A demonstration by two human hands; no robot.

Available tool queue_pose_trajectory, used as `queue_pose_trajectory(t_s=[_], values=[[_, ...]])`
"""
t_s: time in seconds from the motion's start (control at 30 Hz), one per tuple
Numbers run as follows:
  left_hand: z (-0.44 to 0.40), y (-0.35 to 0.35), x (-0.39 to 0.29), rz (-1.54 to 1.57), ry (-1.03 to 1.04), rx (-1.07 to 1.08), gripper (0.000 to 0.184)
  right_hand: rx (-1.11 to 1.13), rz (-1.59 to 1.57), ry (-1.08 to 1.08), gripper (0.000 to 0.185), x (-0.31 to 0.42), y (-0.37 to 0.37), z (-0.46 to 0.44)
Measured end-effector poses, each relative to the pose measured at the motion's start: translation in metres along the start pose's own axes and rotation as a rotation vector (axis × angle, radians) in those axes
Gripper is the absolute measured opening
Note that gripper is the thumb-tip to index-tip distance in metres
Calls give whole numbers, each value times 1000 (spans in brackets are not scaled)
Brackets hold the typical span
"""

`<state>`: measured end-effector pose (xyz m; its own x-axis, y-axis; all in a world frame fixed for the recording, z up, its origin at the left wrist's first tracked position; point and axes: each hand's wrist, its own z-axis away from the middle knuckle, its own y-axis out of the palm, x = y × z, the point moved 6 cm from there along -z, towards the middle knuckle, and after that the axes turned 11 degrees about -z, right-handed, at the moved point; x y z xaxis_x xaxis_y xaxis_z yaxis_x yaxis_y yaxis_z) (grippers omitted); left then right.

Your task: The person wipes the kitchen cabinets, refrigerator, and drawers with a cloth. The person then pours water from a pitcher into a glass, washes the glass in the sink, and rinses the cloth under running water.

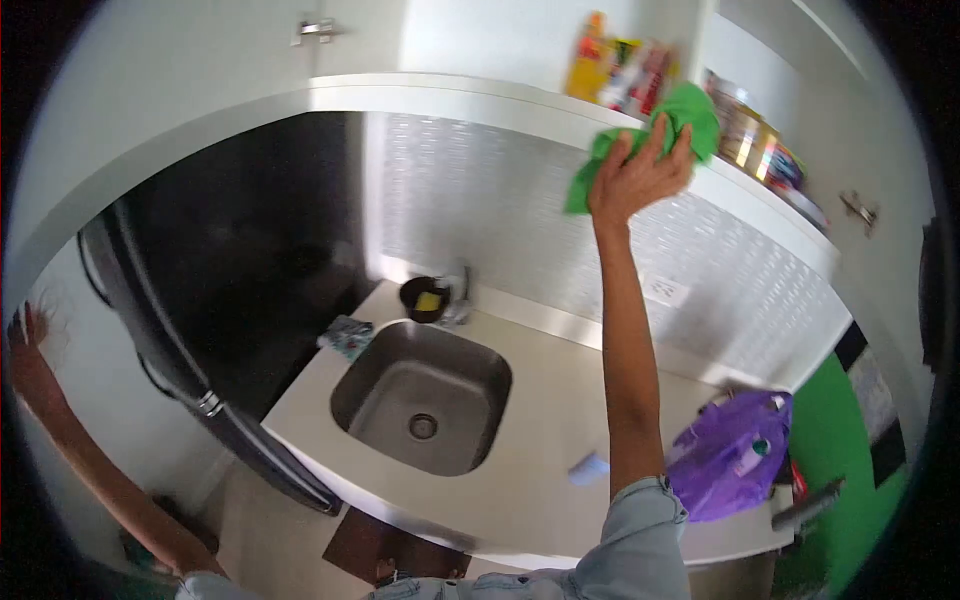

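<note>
My right hand (640,180) is raised with its fingers bent over a bunched green cloth (692,115). It presses the cloth against the front edge of a white cabinet shelf (450,98). Just behind the cloth on that shelf stand a yellow bottle (590,62) and several small colourful packets (640,78). At the far left edge of the view is my left hand (28,335), lifted beside a pale surface. It is dim and cut off by the lens rim, so its fingers cannot be made out clearly.
Below is a counter with a steel sink (422,395), a black bowl (424,300) holding something yellow, and a patterned cloth (347,337). A purple bag (735,455) and a small blue item (590,468) lie on the right. A black fridge (260,240) stands left. Open cabinet doors flank the shelf.
</note>
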<state>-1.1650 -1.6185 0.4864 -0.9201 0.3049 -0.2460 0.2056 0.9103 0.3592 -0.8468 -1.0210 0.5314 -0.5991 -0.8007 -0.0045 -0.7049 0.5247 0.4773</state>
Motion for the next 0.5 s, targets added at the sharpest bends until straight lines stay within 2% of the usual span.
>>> queue_pose_trajectory(t_s=[0.1,0.13,0.17,0.23,0.27,0.3,0.33,0.37,0.4,0.43,0.5], values=[[-10,1,-9,-121,-66,-12,51,120,-129,8,46,62,53,30],[-15,-1,-6,-151,-75,15,52,233,-249,-48,50,89,79,43],[-17,-8,-2,2,-8,13,58,338,-241,-36,55,120,106,57],[-20,-41,22,-73,-167,-346,43,595,-553,-21,56,190,141,72],[-17,-57,32,-103,-247,-527,39,654,-552,-73,52,228,151,73],[-23,-58,30,-148,-148,-480,39,618,-431,-221,49,255,183,96],[-30,-55,28,-192,-51,-429,41,625,-716,-117,48,276,198,104],[-30,-54,26,-233,41,-386,42,756,-693,-241,47,297,211,128],[-27,-50,24,-274,123,-339,44,774,-588,-328,48,314,200,136],[-22,-45,21,-320,192,-280,46,654,-715,-93,46,312,191,136],[-7,-37,6,-435,302,-123,50,1126,-933,237,31,290,184,179]])
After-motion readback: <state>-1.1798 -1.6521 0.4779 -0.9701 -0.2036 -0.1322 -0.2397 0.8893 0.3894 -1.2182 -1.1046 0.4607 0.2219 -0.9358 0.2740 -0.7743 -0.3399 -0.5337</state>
